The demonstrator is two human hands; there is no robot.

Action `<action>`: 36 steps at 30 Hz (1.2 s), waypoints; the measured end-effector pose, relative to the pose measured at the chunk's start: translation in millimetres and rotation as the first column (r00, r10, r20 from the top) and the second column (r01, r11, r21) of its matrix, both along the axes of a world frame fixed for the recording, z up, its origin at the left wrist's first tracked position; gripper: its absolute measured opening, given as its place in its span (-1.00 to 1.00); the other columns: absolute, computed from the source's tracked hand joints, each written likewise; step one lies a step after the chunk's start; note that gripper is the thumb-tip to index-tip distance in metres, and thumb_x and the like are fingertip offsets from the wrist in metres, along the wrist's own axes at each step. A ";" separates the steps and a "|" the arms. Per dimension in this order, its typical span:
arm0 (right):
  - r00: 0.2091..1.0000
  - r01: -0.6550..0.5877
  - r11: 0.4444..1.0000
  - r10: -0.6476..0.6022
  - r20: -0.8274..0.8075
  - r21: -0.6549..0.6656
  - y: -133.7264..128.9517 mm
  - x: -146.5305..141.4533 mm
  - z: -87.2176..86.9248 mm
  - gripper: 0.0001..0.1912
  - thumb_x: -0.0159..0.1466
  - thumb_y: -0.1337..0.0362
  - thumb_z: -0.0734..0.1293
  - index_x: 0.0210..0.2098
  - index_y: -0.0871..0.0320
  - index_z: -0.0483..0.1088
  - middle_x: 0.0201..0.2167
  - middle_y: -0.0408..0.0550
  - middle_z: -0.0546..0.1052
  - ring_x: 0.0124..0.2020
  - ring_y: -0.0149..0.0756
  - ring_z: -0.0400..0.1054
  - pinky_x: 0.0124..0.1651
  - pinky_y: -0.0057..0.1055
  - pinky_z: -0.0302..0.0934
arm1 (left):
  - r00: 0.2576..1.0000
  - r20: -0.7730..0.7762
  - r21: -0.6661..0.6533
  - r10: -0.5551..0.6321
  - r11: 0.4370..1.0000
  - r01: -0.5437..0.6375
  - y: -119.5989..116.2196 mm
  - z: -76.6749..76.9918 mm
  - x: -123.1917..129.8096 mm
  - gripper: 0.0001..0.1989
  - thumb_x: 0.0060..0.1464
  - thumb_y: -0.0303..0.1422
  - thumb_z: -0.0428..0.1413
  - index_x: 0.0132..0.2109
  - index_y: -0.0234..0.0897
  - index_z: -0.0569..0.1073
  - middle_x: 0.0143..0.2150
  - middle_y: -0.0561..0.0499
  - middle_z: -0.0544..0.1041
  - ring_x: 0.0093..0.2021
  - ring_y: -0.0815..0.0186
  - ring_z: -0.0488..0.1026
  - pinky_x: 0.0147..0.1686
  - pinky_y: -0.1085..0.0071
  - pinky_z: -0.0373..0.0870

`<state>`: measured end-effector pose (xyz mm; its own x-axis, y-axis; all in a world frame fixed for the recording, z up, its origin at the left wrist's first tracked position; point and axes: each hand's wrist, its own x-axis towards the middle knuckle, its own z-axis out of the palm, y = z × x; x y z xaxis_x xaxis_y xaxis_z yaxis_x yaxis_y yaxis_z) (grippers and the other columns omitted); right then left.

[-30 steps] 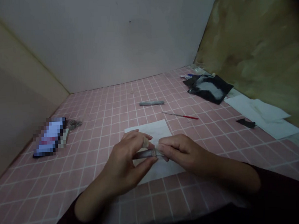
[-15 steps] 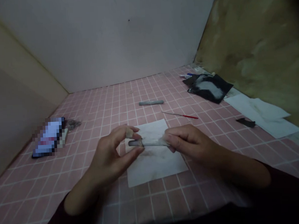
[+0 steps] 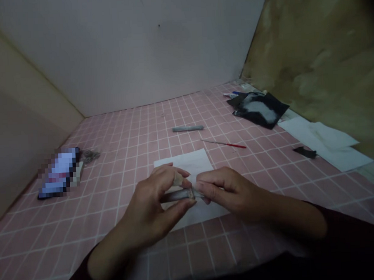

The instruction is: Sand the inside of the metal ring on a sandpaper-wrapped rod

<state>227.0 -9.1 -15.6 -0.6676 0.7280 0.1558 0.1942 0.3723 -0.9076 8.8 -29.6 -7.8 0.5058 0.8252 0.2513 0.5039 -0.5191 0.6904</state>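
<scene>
My left hand (image 3: pixel 152 203) pinches a small ring-like band (image 3: pixel 191 193) between thumb and fingers; a pale wrap covers one finger. Through that band runs a slim grey stick (image 3: pixel 175 196), lying roughly level above a sheet of white paper (image 3: pixel 200 157). Closed around the stick's right end is my right hand (image 3: pixel 228 187), its fingertips close to those of my left. The hidden right end of the stick cannot be made out. Dark smudges mark the paper under my hands.
Beyond the paper lie another grey stick (image 3: pixel 188 128) and a thin red-handled tool (image 3: pixel 236 145). A phone (image 3: pixel 60 172) and small coiled items (image 3: pixel 91 156) are at left. Black sheets (image 3: pixel 266 111), white papers (image 3: pixel 332 144) and a dark scrap (image 3: pixel 304 152) are at right.
My hands have come closer together and slightly nearer to me. More of the stick now sticks out left of the band, and less shows between my hands.
</scene>
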 end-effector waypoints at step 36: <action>0.998 0.069 0.997 -0.069 -0.007 0.027 3.9 2.5 -0.8 -0.63 0.36 0.27 0.12 -0.57 0.21 0.23 -0.63 -0.22 0.23 -0.54 -0.50 0.16 -0.41 -0.49 0.04 | 0.998 -0.022 0.065 0.053 0.997 -0.051 5.9 -3.0 -3.7 -0.80 0.08 -0.40 0.16 -0.12 -0.16 0.37 -0.06 -0.04 0.46 0.07 0.15 0.37 0.02 0.17 0.35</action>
